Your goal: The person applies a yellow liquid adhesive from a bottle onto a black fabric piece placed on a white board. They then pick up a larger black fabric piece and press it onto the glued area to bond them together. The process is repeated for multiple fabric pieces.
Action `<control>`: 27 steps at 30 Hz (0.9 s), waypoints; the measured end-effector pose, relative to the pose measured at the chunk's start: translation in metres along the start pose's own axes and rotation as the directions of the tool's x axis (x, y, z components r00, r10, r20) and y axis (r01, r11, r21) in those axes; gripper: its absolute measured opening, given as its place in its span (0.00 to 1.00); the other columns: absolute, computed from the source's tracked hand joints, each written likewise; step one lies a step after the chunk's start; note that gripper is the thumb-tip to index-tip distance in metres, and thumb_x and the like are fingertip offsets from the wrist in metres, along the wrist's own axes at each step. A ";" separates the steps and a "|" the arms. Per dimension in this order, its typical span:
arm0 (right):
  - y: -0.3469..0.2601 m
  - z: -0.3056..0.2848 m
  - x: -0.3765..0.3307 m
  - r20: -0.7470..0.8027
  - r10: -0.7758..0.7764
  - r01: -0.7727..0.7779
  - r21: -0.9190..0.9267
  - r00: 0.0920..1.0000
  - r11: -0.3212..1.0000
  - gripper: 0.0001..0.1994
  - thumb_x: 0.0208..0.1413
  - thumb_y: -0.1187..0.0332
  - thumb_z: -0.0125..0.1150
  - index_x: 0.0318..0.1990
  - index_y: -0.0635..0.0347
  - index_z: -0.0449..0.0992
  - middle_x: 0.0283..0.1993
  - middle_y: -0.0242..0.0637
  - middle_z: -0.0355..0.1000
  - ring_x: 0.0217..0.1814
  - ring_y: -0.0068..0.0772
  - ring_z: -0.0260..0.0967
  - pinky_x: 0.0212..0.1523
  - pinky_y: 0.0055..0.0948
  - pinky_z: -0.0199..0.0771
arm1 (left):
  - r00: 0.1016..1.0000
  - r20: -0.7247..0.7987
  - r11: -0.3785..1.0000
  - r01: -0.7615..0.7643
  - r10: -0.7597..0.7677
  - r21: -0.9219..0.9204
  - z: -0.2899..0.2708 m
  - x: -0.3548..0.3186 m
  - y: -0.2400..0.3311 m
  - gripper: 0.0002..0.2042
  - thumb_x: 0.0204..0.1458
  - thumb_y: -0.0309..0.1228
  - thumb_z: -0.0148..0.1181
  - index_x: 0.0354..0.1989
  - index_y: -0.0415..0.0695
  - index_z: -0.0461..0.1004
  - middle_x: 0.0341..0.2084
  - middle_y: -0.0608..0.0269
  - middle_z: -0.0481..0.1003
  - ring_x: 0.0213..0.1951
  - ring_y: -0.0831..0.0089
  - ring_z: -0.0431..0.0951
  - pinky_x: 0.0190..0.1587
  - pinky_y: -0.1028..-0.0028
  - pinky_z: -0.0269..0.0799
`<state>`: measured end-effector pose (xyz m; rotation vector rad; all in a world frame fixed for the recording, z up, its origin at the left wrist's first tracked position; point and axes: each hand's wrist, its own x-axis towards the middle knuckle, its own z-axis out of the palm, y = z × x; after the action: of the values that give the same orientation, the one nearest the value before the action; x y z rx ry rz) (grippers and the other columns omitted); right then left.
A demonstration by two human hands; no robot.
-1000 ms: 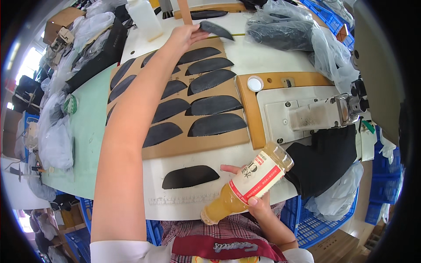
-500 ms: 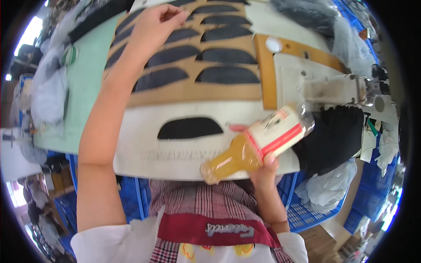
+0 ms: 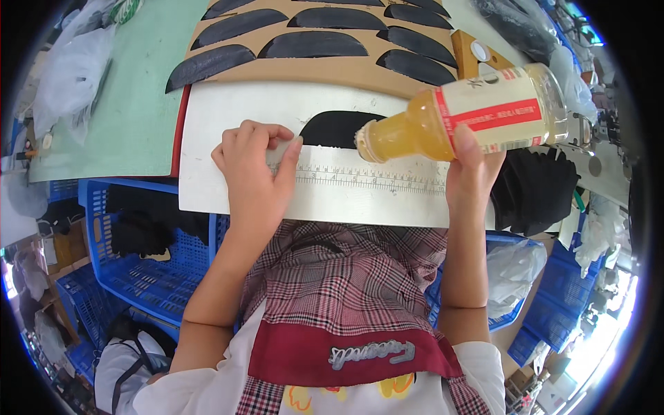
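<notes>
A black half-moon piece (image 3: pixel 328 128), seemingly fabric, lies flat on the white work board. At its left corner the thumb and index fingertips of my left hand (image 3: pixel 254 169) come together, with the other fingers curled. My right hand (image 3: pixel 474 162) is closed round a clear glass bottle (image 3: pixel 494 109) of yellow liquid with a cream and red label. The bottle lies nearly sideways, its mouth lower and toward the left, over the right part of the black piece and hiding it. Most of my right fingers are hidden behind the bottle.
Several dark half-moon pieces (image 3: pixel 315 44) lie in rows on a brown board (image 3: pixel 325 75) at the back. A ruler scale (image 3: pixel 360 176) runs along the white board (image 3: pixel 228 104). Black pieces (image 3: pixel 532 190) are stacked at the right. Blue crates (image 3: pixel 155 277) stand below the table's edge.
My left hand has come down from the rows of pieces to the black piece's left corner. The bottle has moved up and right relative to me, its mouth now over the piece.
</notes>
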<state>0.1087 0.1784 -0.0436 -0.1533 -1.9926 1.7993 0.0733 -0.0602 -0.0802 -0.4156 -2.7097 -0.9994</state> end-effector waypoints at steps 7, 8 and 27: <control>-0.023 0.036 0.012 0.261 -0.292 0.350 -0.214 0.920 0.912 0.23 0.38 0.66 0.75 0.41 0.67 0.75 0.38 0.36 0.77 0.39 0.26 0.75 0.42 0.26 0.76 | 0.998 -0.055 0.999 0.015 -0.017 -0.035 0.012 0.003 0.003 0.04 0.43 0.28 0.64 0.26 0.46 0.75 0.26 0.68 0.66 0.37 0.68 0.64 0.48 0.65 0.51; -0.024 0.041 0.011 0.286 -0.273 0.346 -0.249 0.918 0.904 0.23 0.36 0.65 0.76 0.41 0.65 0.76 0.38 0.36 0.77 0.39 0.25 0.76 0.42 0.26 0.76 | 0.998 -0.054 0.999 0.014 -0.016 -0.045 0.013 0.003 0.002 0.04 0.43 0.27 0.64 0.26 0.45 0.75 0.27 0.67 0.66 0.37 0.67 0.64 0.48 0.65 0.51; -0.010 -0.005 0.019 0.334 -0.310 0.451 -0.557 0.890 0.697 0.29 0.33 0.61 0.79 0.44 0.66 0.75 0.40 0.38 0.77 0.41 0.31 0.77 0.42 0.29 0.78 | 0.999 -0.032 0.999 -0.040 0.039 -0.022 0.016 0.006 0.004 0.04 0.43 0.25 0.62 0.26 0.43 0.73 0.29 0.64 0.67 0.38 0.63 0.65 0.48 0.62 0.53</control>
<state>0.0961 0.1887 -0.0290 0.2612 -2.4865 0.8684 0.0676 -0.0458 -0.0885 -0.4518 -2.6541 -1.0184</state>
